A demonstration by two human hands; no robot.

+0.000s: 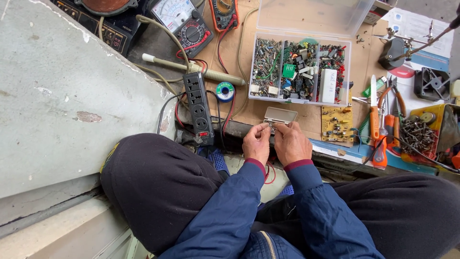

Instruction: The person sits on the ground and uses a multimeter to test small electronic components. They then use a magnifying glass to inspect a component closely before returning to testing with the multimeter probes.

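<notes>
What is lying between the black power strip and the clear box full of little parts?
In the head view, a small blue-green spool of wire lies on the brown board between the power strip and the clear box, with red and black leads running beside it.

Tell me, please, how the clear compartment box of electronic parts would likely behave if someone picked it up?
The clear parts box looks thin-walled plastic, so probably light but somewhat flexible. Its lid stands open, so tilting would likely spill the small components. All three compartments look well filled, so it may feel heavier than expected.

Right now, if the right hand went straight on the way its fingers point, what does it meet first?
Probably the small open case just ahead of the right hand, then the clear parts organizer beyond. Depth is unclear; the fingers may already touch the case.
</notes>
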